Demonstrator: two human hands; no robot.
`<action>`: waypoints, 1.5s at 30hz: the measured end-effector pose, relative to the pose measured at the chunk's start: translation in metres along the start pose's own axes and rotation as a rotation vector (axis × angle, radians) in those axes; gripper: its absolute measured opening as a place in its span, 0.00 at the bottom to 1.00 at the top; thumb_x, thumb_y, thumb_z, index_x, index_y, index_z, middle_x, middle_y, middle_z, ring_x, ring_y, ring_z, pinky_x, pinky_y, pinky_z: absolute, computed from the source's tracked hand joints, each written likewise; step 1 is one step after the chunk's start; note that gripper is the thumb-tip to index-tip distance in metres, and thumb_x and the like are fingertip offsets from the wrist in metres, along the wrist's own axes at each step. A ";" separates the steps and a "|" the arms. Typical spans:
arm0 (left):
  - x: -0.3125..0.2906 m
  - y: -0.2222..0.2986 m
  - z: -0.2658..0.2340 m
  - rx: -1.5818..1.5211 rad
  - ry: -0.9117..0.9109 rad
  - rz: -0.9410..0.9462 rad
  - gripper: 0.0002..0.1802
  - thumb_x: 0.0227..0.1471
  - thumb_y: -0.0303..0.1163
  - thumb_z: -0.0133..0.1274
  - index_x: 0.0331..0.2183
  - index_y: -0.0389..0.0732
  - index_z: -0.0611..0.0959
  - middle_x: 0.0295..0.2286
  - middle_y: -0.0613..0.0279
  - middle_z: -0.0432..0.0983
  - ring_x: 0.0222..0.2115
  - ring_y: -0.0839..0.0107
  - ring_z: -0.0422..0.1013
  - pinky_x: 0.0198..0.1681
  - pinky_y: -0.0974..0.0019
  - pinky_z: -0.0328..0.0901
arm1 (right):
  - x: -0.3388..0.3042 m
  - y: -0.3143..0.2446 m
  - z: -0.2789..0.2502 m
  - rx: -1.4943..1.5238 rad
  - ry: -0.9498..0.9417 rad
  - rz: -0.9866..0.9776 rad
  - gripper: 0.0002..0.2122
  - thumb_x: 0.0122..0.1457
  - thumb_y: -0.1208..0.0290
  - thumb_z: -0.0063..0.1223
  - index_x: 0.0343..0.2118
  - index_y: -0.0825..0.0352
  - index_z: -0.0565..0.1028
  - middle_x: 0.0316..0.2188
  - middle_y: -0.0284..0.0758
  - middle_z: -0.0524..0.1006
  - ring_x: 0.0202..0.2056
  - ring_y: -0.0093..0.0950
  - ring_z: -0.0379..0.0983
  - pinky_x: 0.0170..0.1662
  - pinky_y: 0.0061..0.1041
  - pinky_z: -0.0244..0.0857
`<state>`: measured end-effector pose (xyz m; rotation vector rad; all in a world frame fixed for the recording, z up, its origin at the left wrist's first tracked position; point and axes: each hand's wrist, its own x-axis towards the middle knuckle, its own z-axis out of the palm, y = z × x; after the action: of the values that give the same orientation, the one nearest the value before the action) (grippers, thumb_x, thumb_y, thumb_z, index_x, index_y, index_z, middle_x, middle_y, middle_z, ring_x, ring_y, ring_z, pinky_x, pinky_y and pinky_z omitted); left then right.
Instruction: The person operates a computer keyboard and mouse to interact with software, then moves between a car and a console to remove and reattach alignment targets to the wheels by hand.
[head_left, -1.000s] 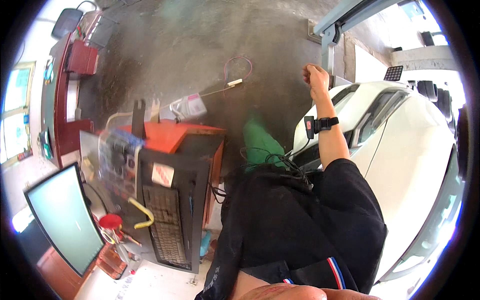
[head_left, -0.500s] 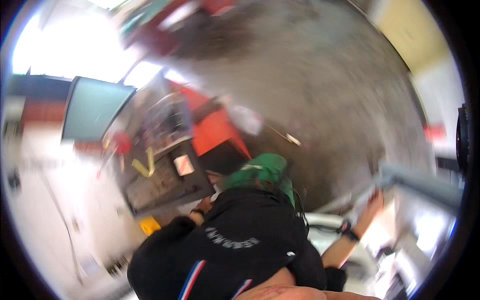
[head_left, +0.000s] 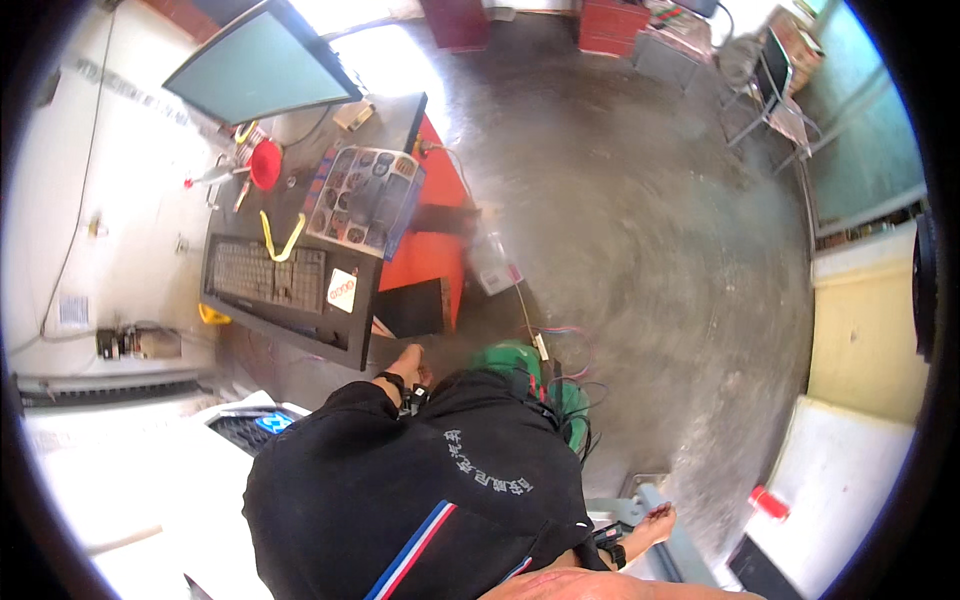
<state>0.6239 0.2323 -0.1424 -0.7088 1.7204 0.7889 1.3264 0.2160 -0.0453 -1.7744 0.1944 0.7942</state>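
My left hand (head_left: 411, 364) hangs by the near corner of the dark desk (head_left: 350, 335), a black band on its wrist. Its fingers are mostly hidden, so I cannot tell whether it is open. To the lower right, my right hand (head_left: 652, 525) is beside a blue-grey metal bar (head_left: 680, 555), with its fingers loosely bent and apart. No held object shows in it, and I cannot tell whether it touches the bar. A keyboard (head_left: 268, 275), a yellow V-shaped piece (head_left: 281, 238) and a small white card (head_left: 341, 290) lie on the desk.
A monitor (head_left: 262, 62), a red funnel-like thing (head_left: 266, 164) and a compartment box (head_left: 362, 200) stand farther back on the desk. On the concrete floor (head_left: 640, 220) lie a clear plastic bag (head_left: 494, 262) and loose cables. A metal-framed chair (head_left: 772, 95) is far right.
My view has swung, bringing more of the desk and far floor into sight, and is sharper. My right hand appears lower and farther left, still near the metal bar.
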 end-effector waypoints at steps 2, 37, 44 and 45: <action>0.002 -0.009 -0.003 -0.127 -0.046 0.057 0.15 0.54 0.45 0.46 0.29 0.41 0.73 0.22 0.56 0.68 0.19 0.61 0.66 0.23 0.55 0.63 | 0.035 -0.037 0.044 -0.103 -0.118 -0.059 0.07 0.59 0.67 0.51 0.31 0.65 0.75 0.25 0.28 0.74 0.24 0.19 0.67 0.27 0.18 0.60; -0.044 0.250 -0.502 -0.167 1.106 1.129 0.22 0.52 0.40 0.55 0.42 0.31 0.80 0.39 0.53 0.78 0.40 0.65 0.73 0.48 0.66 0.65 | -0.661 0.244 0.542 -0.899 -1.227 -1.942 0.27 0.56 0.62 0.56 0.57 0.69 0.66 0.55 0.51 0.66 0.55 0.53 0.63 0.59 0.46 0.58; -0.009 0.327 -0.514 0.059 1.187 1.170 0.24 0.55 0.43 0.49 0.45 0.35 0.80 0.44 0.49 0.78 0.47 0.52 0.72 0.53 0.57 0.64 | -0.667 0.261 0.568 -0.724 -1.229 -1.818 0.21 0.54 0.68 0.59 0.50 0.67 0.71 0.56 0.50 0.67 0.58 0.49 0.61 0.60 0.44 0.56; -0.006 0.332 -0.515 0.073 1.177 1.146 0.23 0.55 0.43 0.47 0.45 0.35 0.80 0.44 0.49 0.78 0.47 0.52 0.72 0.53 0.57 0.64 | -0.668 0.263 0.571 -0.712 -1.206 -1.820 0.20 0.54 0.68 0.60 0.50 0.67 0.72 0.56 0.50 0.67 0.58 0.49 0.61 0.60 0.43 0.56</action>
<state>0.0730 0.0254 0.0283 0.0340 3.3081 1.1259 0.4503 0.4656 0.0648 -0.9698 -2.3189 0.3121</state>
